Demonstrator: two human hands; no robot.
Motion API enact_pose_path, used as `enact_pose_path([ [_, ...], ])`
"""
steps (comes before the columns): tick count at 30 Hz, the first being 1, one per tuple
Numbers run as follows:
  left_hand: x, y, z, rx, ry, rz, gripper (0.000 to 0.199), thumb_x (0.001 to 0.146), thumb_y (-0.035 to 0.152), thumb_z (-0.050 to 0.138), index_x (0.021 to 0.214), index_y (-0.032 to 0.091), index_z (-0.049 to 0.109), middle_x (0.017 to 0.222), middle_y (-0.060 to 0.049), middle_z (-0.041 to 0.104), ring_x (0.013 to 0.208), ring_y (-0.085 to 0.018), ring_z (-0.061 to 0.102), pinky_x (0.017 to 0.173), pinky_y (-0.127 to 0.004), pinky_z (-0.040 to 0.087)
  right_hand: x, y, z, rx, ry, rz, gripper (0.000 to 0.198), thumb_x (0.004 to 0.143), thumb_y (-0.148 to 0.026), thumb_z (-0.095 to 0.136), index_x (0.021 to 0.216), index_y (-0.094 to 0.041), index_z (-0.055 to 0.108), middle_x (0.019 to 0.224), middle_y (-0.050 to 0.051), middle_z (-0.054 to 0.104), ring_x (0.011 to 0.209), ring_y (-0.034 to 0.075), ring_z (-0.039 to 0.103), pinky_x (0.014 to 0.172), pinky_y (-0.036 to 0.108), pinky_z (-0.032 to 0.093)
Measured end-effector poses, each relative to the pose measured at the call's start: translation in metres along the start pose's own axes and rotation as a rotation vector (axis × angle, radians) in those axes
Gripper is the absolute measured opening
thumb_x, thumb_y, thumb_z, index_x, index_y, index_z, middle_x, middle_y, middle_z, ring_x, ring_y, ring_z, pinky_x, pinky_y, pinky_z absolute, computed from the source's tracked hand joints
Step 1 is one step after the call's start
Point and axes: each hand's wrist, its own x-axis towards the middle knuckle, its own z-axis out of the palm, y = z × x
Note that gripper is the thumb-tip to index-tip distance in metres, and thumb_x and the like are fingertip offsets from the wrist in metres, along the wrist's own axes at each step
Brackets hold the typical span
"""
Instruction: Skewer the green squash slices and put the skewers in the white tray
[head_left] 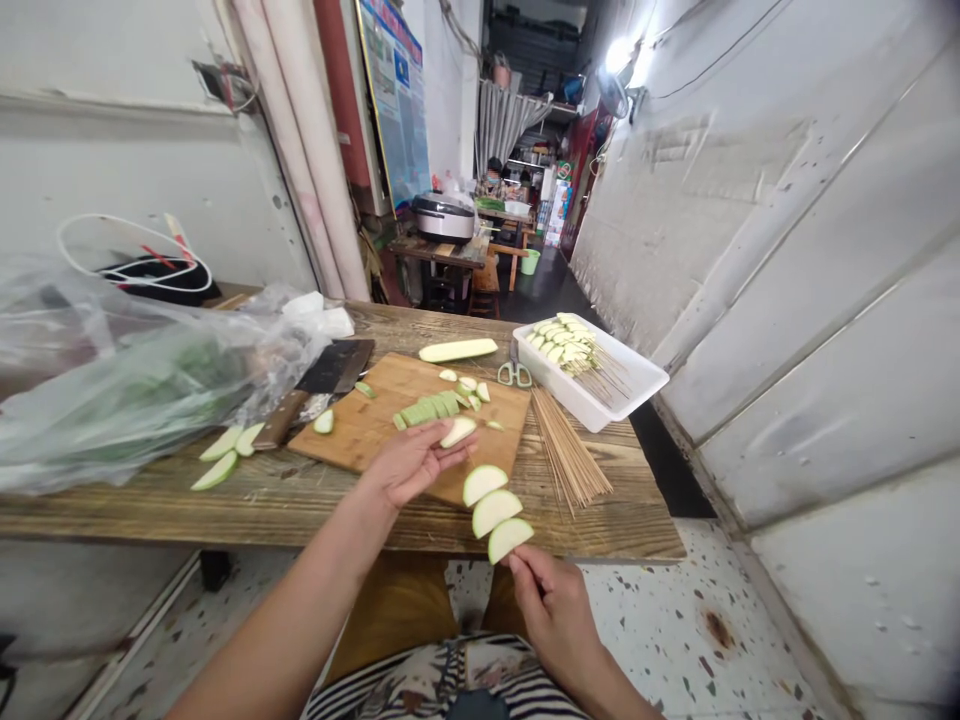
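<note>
My left hand (415,463) is over the near edge of the wooden cutting board (367,430), its fingers and thumb around a pale zucchini slice (457,432). Lower and to the right, my right hand (555,605) is closed on a skewer, mostly hidden, that carries three half-moon zucchini slices (496,513). These fan out in a row just beyond my fingertips. On the board, a row of cut zucchini (429,409) lies behind my left hand, with small pieces (469,388) scattered beside it.
A bundle of bare skewers (570,455) lies right of the board. Behind it stand scissors (514,374) and a white tray (637,385) with filled skewers. A long zucchini piece (458,350) lies at the back. A cleaver (281,418), loose slices (216,470) and plastic bags (150,370) are left.
</note>
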Motion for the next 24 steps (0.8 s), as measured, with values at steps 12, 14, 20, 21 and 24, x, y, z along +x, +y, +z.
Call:
enact_pose_path([
  [12, 0.0064, -0.0014, -0.0023, 0.054, -0.006, 0.032, 0.009, 0.082, 0.009, 0.053, 0.082, 0.008, 0.062, 0.090, -0.013, 0.071, 0.091, -0.025, 0.067, 0.089, -0.044, 0.052, -0.0016, 0.0036, -0.0007, 0.030, 0.020, -0.018, 0.027, 0.093, -0.023, 0.039, 0.078, -0.017, 0.060, 0.063, 0.000, 0.056, 0.054, 0.012, 0.049, 0.053, 0.021, 0.036],
  [14, 0.0064, -0.0014, -0.0013, 0.062, -0.008, 0.029, 0.009, 0.082, 0.009, 0.053, 0.082, 0.008, 0.062, 0.090, -0.013, 0.071, 0.090, -0.024, 0.067, 0.089, -0.043, 0.052, -0.0014, 0.0029, -0.0015, 0.024, 0.020, -0.016, 0.027, 0.093, -0.023, 0.039, 0.077, -0.018, 0.060, 0.062, 0.000, 0.056, 0.054, 0.012, 0.048, 0.053, 0.021, 0.036],
  [20, 0.0038, 0.0008, 0.0045, 0.093, 0.002, 0.027, 0.010, 0.082, 0.009, 0.052, 0.084, 0.007, 0.062, 0.090, -0.014, 0.071, 0.088, -0.023, 0.068, 0.088, -0.043, 0.053, 0.0003, 0.0030, -0.0014, 0.015, 0.028, -0.011, 0.027, 0.093, -0.023, 0.039, 0.077, -0.018, 0.059, 0.062, -0.001, 0.054, 0.053, 0.011, 0.048, 0.052, 0.020, 0.036],
  [21, 0.0036, 0.0009, 0.0051, 0.098, 0.003, 0.027, 0.010, 0.082, 0.009, 0.052, 0.084, 0.008, 0.062, 0.089, -0.013, 0.071, 0.087, -0.023, 0.068, 0.087, -0.043, 0.053, 0.0003, 0.0035, -0.0010, 0.016, 0.032, -0.013, 0.027, 0.093, -0.023, 0.039, 0.077, -0.017, 0.059, 0.061, -0.001, 0.055, 0.053, 0.011, 0.048, 0.052, 0.020, 0.036],
  [24, 0.0041, 0.0005, 0.0055, 0.115, 0.007, 0.030, 0.010, 0.083, 0.009, 0.052, 0.085, 0.008, 0.062, 0.089, -0.012, 0.071, 0.085, -0.022, 0.068, 0.087, -0.042, 0.053, 0.0000, 0.0044, -0.0003, 0.020, 0.039, -0.014, 0.026, 0.093, -0.023, 0.039, 0.079, -0.017, 0.060, 0.062, 0.000, 0.056, 0.053, 0.011, 0.049, 0.052, 0.020, 0.036],
])
